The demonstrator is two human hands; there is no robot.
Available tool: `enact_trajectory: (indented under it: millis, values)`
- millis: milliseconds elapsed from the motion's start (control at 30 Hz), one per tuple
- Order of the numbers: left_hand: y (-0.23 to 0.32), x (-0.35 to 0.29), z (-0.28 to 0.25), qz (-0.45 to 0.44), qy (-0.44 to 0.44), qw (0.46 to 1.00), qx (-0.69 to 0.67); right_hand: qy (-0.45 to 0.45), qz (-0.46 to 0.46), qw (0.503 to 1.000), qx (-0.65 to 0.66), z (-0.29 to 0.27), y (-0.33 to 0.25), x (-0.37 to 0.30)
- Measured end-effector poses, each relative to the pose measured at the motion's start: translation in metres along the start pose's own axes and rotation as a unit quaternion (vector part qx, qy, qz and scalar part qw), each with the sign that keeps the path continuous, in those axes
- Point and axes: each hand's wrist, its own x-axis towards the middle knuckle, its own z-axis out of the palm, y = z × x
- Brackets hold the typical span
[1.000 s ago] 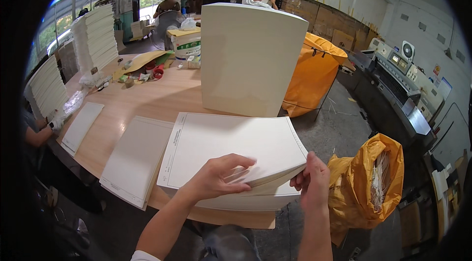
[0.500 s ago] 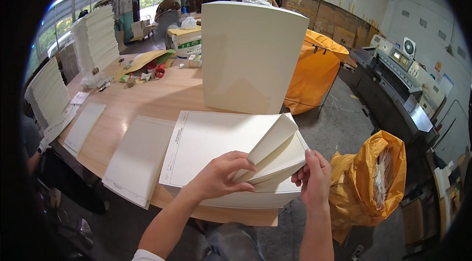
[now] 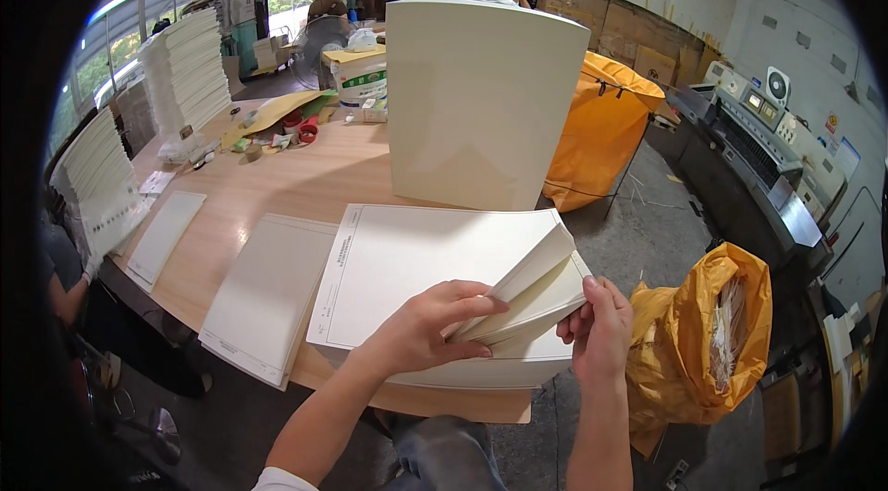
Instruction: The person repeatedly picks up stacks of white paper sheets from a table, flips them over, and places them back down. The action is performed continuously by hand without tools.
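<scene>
A thick stack of printed paper sheets (image 3: 416, 260) lies before me at the table's near edge. Its near right corner is lifted and bent back in a fan of sheets (image 3: 532, 306). My left hand (image 3: 439, 325) is closed around the turned-up sheets, thumb below and fingers above. My right hand (image 3: 599, 320) pinches the edge of the fanned sheets at their right corner, its fingers curled. Behind the stack stands a tall block of blank cream paper (image 3: 481, 103). A lower pile of printed sheets (image 3: 268, 297) lies to the left.
Farther left are a narrow paper pile (image 3: 166, 237) and tall paper stacks (image 3: 185, 75). Tape rolls (image 3: 301, 132) and a white bucket (image 3: 361, 84) stand toward the back. Orange bags (image 3: 694, 343) flank the table's right side; a machine (image 3: 754, 126) lines the wall. Someone sits at far left.
The whole view has shifted slightly, moving the scene a little to the right. My hands keep hold of the sheets, and the turned-up flap is spread a bit differently.
</scene>
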Motion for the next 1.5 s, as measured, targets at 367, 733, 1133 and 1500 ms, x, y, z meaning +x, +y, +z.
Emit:
enact_trajectory:
  millis: [367, 733, 1133, 1500]
  values:
    - [0.001, 0.000, 0.003, 0.025, -0.002, 0.997, 0.077, 0.024, 0.005, 0.999, 0.035, 0.005, 0.000, 0.001]
    - [0.001, 0.000, 0.003, -0.030, -0.001, 1.000, -0.001, 0.034, -0.381, 0.775, -0.503, -0.007, 0.034, -0.051]
    - [0.026, -0.061, -0.014, -0.009, 0.027, 0.855, 0.518, -0.180, -0.115, 0.823, -0.526, -0.002, 0.055, -0.066]
    - [0.069, -0.149, -0.015, -0.089, 0.208, 0.890, 0.395, -0.011, -0.388, 0.720, -0.575, -0.015, 0.113, -0.065]
